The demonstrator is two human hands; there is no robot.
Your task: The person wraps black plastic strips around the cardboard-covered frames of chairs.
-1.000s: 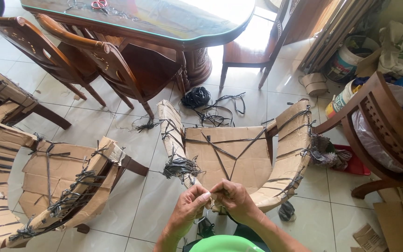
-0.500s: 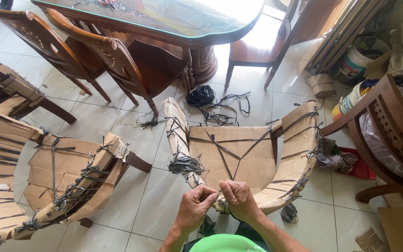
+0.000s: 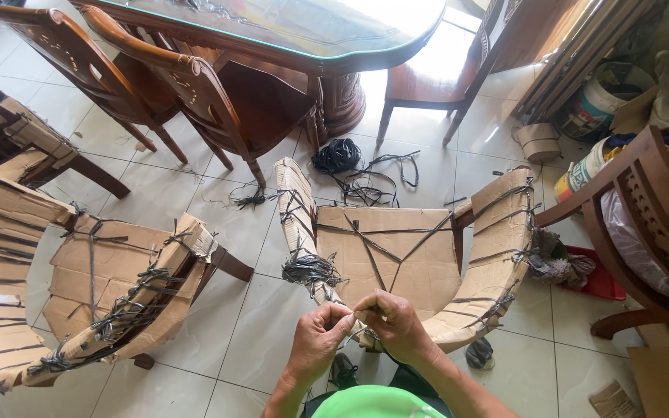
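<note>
My left hand [image 3: 320,334] and right hand [image 3: 393,323] meet fingertip to fingertip at the near front edge of the cardboard-wrapped chair [image 3: 396,255], both pinched shut on a thin dark plastic strap [image 3: 359,334]. The strap runs short and roughly level between my fingers, across the chair's front edge, with loose ends trailing down toward me. Neither hand is nearer; the knot sits midway between them. A bundle of strap ends [image 3: 310,269] hangs on the chair arm just beyond my left hand.

left hand [image 3: 317,340] fingers now pinched closer to right hand [image 3: 393,323]; view shifted slightly
</note>
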